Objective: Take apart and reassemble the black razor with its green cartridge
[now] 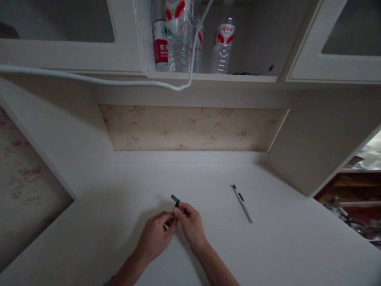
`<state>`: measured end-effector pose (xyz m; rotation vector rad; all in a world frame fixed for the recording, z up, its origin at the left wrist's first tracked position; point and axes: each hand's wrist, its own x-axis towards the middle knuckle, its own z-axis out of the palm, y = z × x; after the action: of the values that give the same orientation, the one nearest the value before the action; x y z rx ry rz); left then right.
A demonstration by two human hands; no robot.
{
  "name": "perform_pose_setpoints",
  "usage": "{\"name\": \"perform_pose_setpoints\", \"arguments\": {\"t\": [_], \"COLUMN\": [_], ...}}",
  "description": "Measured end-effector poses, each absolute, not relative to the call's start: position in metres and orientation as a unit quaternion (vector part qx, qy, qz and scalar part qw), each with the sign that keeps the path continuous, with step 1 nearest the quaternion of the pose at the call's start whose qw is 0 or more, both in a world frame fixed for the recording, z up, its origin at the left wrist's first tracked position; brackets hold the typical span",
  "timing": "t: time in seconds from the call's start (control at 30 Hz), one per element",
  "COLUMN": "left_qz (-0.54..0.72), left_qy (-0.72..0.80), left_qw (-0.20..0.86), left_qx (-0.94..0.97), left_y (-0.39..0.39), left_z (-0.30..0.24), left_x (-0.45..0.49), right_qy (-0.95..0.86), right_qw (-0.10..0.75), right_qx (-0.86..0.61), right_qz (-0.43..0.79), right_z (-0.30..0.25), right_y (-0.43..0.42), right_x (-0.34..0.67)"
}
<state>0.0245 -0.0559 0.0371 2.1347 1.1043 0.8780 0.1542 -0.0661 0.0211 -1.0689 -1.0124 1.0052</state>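
My two hands meet over the middle of a white desk (pixel 268 246). My right hand (pixel 190 224) pinches a small dark piece with a green end (pixel 175 199) that sticks up past its fingertips. My left hand (pixel 156 234) is closed too, its fingers pinched on a thin white piece (pixel 166 226) between the two hands. I cannot make out what these small parts are. A white pen with a dark tip and clip (pixel 242 203) lies on the desk to the right of my hands, apart from them.
Several plastic water bottles (pixel 222 43) stand in an open shelf above. A white cable (pixel 119 81) hangs across the cupboard front. Floral wallpaper (pixel 190 127) backs the desk recess. White side panels close it in left and right; cluttered shelves (pixel 357 190) show at far right.
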Motion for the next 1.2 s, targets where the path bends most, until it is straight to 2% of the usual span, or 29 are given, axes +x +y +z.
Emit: {"name": "perform_pose_setpoints", "arguments": {"t": [0.17,0.3,0.37,0.43,0.47,0.6,0.67,0.77,0.97,1.2], "left_qz": [0.31,0.219,0.148,0.08,0.055,0.028,0.017,0.004,-0.003,0.016], "left_qy": [0.473,0.565,0.611,0.65,0.665,0.684,0.693,0.7,0.701,0.697], "left_qw": [0.185,0.082,0.047,0.023,0.012,0.021,0.027,0.032,0.031,0.023], "left_qx": [0.804,0.791,0.776,0.755,0.745,0.729,0.721,0.714,0.712,0.716], "left_y": [-0.05,-0.013,0.011,0.035,0.046,0.078,0.087,0.096,0.099,0.09], "left_z": [0.045,0.046,0.044,0.042,0.04,0.035,0.031,0.026,0.021,0.018], "left_x": [0.007,-0.026,-0.047,-0.067,-0.075,-0.101,-0.109,-0.117,-0.128,-0.131], "right_qy": [-0.482,-0.528,-0.558,-0.572,-0.561,-0.511,-0.478,-0.462,-0.487,-0.552], "right_qw": [0.606,0.551,0.481,0.379,0.357,0.285,0.176,0.087,0.088,0.201], "right_qx": [-0.445,-0.527,-0.601,-0.7,-0.727,-0.805,-0.86,-0.881,-0.865,-0.796], "right_qz": [0.45,0.374,0.311,0.197,0.17,0.096,0.047,0.044,0.083,0.144], "right_z": [0.026,0.016,0.011,0.01,0.01,0.016,0.016,0.01,0.004,0.016], "right_y": [-0.063,-0.062,-0.063,-0.067,-0.07,-0.086,-0.093,-0.099,-0.096,-0.066], "right_x": [0.154,0.189,0.221,0.258,0.277,0.344,0.368,0.387,0.384,0.309]}}
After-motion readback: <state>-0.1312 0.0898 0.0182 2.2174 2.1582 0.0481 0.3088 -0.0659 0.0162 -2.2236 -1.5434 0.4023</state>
